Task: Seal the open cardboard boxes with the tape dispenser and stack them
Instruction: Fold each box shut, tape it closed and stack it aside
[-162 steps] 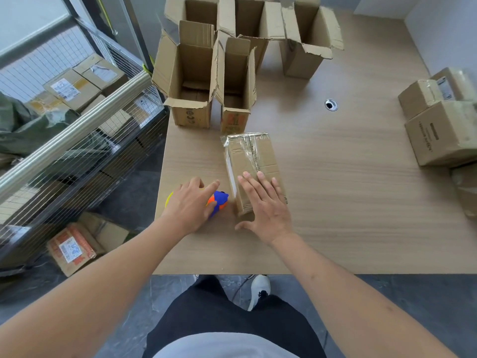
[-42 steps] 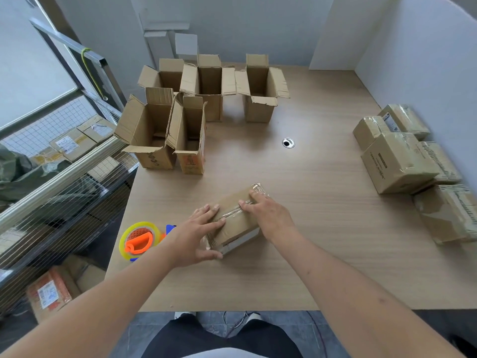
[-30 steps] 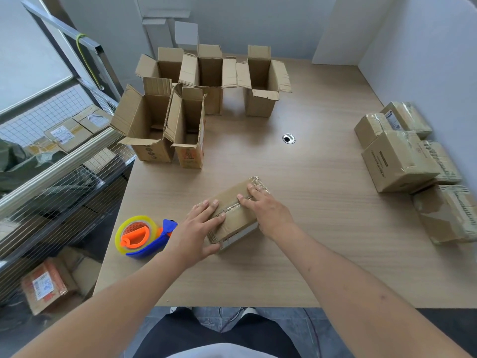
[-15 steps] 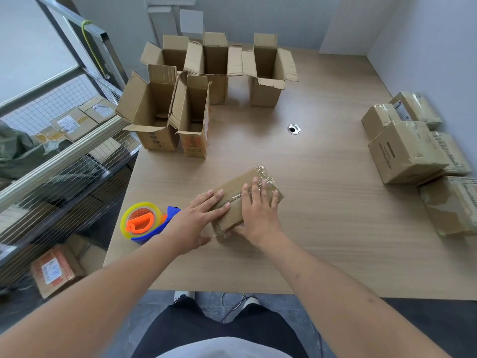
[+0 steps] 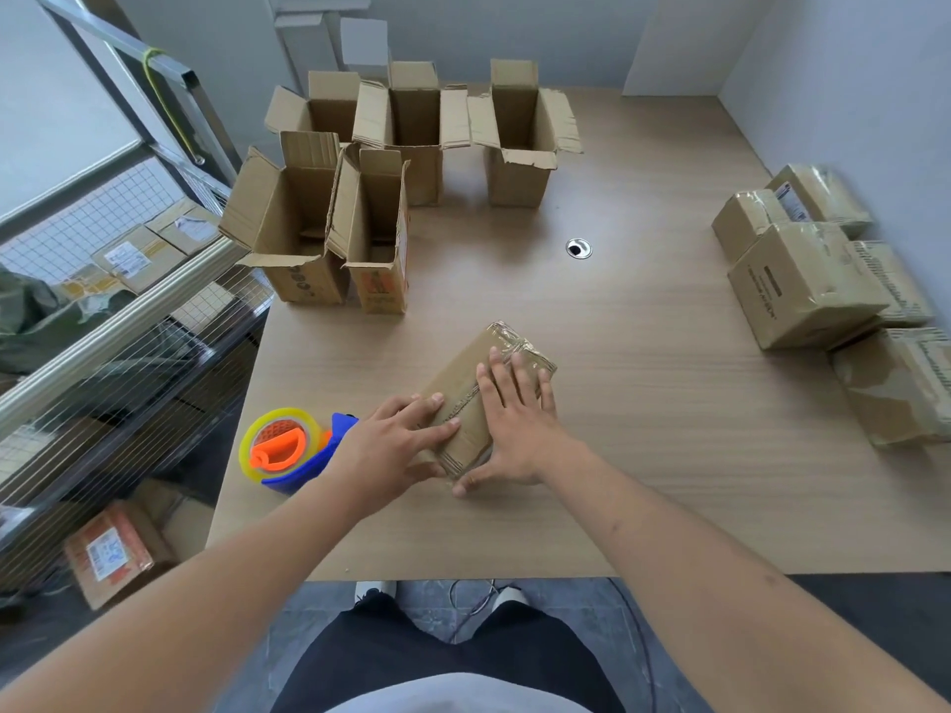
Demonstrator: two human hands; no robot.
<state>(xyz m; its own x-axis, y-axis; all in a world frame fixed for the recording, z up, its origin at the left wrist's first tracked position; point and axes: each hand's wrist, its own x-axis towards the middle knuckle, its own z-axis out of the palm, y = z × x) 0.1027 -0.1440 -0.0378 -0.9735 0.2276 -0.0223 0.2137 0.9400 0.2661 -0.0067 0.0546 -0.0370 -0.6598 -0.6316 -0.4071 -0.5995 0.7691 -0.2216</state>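
Observation:
A small closed cardboard box (image 5: 473,373), wrapped in clear tape, lies flat and slanted on the wooden table (image 5: 643,455) near the front edge. My right hand (image 5: 514,429) presses flat on its top with straight fingers, thumb at the near end. My left hand (image 5: 391,450) rests on its left side, fingers straight across the top and thumb at the near corner. The tape dispenser (image 5: 288,450), blue and orange with a yellow-edged roll, lies on the table just left of my left hand. Several open boxes (image 5: 370,223) stand upright at the back left.
Taped boxes (image 5: 803,285) are grouped along the table's right edge by the wall. A cable hole (image 5: 578,248) sits mid-table. Left of the table stands a wire cage (image 5: 113,321) with parcels, and one parcel (image 5: 110,553) lies on the floor.
The box has turned from lying across to pointing away and right. My right hand slid from its far end onto its top. The dispenser has stayed put.

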